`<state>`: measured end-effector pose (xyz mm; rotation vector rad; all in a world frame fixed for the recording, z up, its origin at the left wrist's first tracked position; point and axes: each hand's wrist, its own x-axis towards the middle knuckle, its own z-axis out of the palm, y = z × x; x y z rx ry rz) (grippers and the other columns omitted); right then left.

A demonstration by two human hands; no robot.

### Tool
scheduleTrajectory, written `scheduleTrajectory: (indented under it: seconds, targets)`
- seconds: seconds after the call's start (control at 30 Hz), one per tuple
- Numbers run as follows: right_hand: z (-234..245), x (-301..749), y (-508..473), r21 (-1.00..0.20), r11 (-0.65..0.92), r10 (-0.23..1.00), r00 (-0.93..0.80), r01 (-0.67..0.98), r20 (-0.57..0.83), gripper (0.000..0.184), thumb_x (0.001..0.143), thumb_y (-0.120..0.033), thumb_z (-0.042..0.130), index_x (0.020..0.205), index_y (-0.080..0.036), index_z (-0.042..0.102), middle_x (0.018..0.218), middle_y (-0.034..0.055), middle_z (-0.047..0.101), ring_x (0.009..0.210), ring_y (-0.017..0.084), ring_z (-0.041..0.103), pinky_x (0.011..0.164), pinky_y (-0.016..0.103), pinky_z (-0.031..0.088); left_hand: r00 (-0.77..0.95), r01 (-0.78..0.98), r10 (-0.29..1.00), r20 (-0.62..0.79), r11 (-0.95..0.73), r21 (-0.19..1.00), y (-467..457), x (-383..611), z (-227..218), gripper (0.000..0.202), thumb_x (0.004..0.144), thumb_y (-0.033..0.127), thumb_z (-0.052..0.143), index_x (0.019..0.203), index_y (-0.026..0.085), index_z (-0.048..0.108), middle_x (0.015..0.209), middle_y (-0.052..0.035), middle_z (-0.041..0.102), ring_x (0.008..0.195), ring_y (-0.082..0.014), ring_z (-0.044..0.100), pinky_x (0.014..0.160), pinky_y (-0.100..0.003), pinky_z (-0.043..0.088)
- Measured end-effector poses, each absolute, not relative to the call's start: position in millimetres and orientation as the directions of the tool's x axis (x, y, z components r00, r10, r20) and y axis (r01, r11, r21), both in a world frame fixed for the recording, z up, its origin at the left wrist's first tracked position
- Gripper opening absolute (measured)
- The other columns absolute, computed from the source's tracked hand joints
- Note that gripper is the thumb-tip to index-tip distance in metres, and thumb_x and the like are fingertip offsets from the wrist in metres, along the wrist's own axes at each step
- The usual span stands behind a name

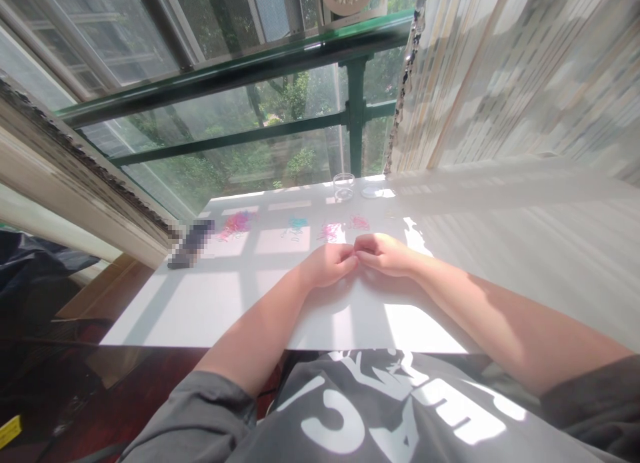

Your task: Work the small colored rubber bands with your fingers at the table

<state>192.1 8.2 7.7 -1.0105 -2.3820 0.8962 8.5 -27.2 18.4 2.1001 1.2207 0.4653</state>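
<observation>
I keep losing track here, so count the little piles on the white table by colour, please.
Mixed-colour pile: 1
Teal pile: 1
Pink: 2 (left pink pile, right pink pile)
Total: 4 piles. A faint yellowish patch is too unclear to count.
</observation>
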Motion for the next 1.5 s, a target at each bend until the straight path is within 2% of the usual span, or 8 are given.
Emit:
scheduleTrajectory:
  seconds: [0.23,1.13,1.5]
  targets:
    - [7.2,192.5,8.1,-0.689,0.532,0.743,-0.661,0.492,0.102,0.013,0.076,-0.028,0.047,0.071,-0.018,0.054,0.063,-0.0026,0.052,0.058,0.011,0.045,0.054,0.024,0.031,0.501,0.649,0.865,-0.020,-0.361,0.670,-27.9,8.3,19.2,0.024,0.081,0.034,0.044,0.065,0.017,0.038,0.059,0.0040,0.041,0.056,-0.0092,0.037,0.053,-0.023,0.028]
    - [8.9,191.2,6.7,-0.681,0.525,0.752,-0.652,0.511,0.090,0.011,0.076,-0.026,0.048,0.072,-0.018,0.054,0.064,-0.0026,0.054,0.059,0.011,0.046,0.054,0.024,0.032,0.518,0.649,0.856,-0.008,-0.387,0.655,-28.7,8.5,18.8,0.024,0.083,0.036,0.044,0.068,0.017,0.045,0.060,0.0033,0.047,0.056,-0.0094,0.041,0.052,-0.023,0.028]
    - [7.9,191.9,7.1,-0.676,0.533,0.754,-0.648,0.510,0.106,0.013,0.076,-0.028,0.048,0.071,-0.018,0.054,0.064,-0.0018,0.054,0.058,0.011,0.044,0.055,0.024,0.030,0.515,0.675,0.857,-0.029,-0.384,0.630,-28.8,8.9,21.5,0.024,0.082,0.036,0.045,0.067,0.018,0.042,0.059,0.0034,0.046,0.055,-0.0094,0.040,0.052,-0.023,0.029]
